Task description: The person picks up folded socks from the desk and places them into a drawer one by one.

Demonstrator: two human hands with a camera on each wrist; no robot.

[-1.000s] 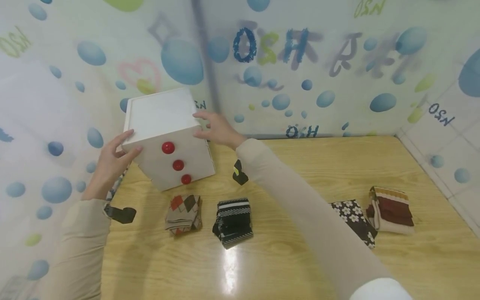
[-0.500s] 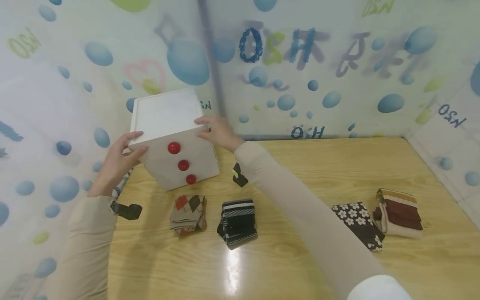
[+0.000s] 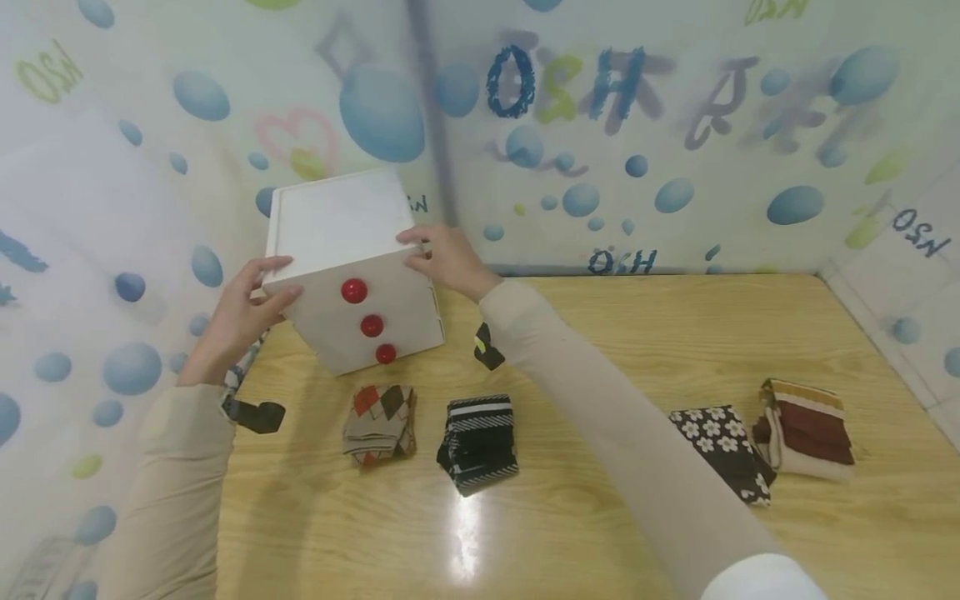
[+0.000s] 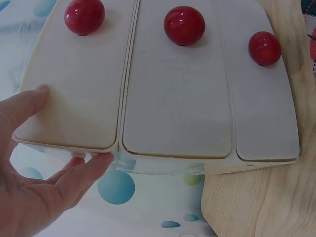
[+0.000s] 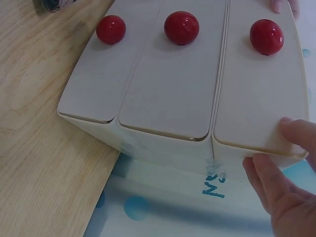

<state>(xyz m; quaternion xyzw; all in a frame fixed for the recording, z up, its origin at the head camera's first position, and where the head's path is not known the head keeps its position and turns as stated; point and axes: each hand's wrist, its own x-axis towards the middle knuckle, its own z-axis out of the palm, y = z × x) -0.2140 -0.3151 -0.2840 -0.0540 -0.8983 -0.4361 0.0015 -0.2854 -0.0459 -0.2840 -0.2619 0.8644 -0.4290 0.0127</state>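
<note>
A white drawer box with three red knobs stands at the far left of the table in the head view. My left hand grips its upper left front corner; in the left wrist view the thumb lies on the top drawer's front and the fingers bend against the side. At the upper right front corner, my right hand holds likewise, its thumb on the drawer front and its fingers along the side. All three drawers sit pushed in.
Folded argyle socks and black striped socks lie in front of the box on the wooden table. To the right are flower-patterned socks and maroon banded socks. A patterned wall rises behind.
My right hand's fingers have closed in on the box's corner. The left hand keeps its grip. The head view has shifted slightly, while box and socks keep their places.
</note>
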